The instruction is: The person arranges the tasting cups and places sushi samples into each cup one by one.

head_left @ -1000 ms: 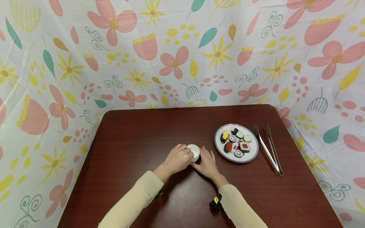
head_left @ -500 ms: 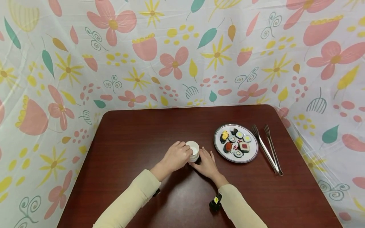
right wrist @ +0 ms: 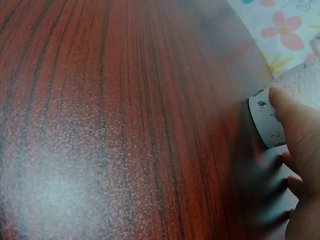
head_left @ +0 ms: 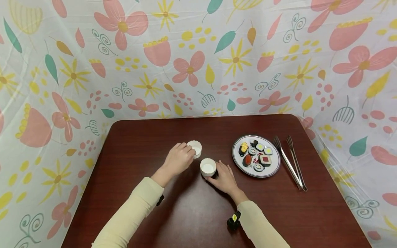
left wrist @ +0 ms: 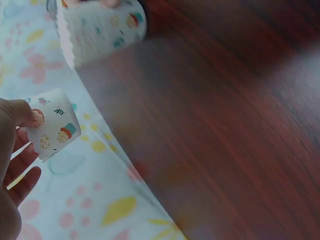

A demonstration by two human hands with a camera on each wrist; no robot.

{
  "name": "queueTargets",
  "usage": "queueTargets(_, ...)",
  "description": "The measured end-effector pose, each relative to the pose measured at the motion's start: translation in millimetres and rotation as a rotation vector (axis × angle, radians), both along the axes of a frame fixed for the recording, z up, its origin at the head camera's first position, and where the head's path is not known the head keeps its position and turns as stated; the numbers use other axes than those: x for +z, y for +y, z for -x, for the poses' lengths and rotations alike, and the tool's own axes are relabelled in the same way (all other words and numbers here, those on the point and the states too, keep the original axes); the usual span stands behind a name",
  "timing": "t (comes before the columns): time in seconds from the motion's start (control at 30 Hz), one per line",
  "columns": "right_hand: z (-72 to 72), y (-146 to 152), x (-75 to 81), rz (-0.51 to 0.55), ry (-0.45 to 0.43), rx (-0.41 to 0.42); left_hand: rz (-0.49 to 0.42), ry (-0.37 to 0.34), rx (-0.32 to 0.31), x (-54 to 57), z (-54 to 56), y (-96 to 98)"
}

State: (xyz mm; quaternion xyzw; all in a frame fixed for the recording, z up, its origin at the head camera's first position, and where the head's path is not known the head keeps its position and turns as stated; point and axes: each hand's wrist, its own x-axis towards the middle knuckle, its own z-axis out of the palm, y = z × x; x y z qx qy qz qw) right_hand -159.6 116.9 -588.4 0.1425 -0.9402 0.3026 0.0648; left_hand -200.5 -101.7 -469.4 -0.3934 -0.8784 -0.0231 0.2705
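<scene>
My left hand [head_left: 177, 159] pinches the rim of a single white paper baking cup [head_left: 195, 148]. In the left wrist view this baking cup [left wrist: 55, 125] shows a scalloped edge and printed cupcakes and leaves, with the thumb on its outside. A stack of matching baking cups [head_left: 208, 167] stands on the table nearer to me and slightly right. My right hand [head_left: 225, 177] holds that stack from its right side; the right wrist view shows the thumb lying along the printed wall of the stack [right wrist: 265, 117]. A gap separates the held cup from the stack.
Right of the hands lies a round white plate [head_left: 269, 171] bearing several sushi pieces. Beyond it rest metal tongs [head_left: 291, 162], spread in a V. The dark red-brown table [head_left: 149, 137] meets a floral curtain [head_left: 186, 69] along its far edge.
My left hand has lifted one baking cup off the top of the stack and carried it left and farther away. My right hand stays on the stack.
</scene>
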Motion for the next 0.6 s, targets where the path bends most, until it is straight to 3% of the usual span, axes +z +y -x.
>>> queueTargets(0.2, 1.1, 0.5, -0.1, -0.007, -0.013, -0.011, 0.007, -0.032, 0.095, -11.2, 13.5, -24.0)
queueTargets(0.6, -0.7, -0.8, -1.3, 0.011, -0.036, -0.019, 0.002, -0.118, 0.273, -27.5, 29.7, -67.7)
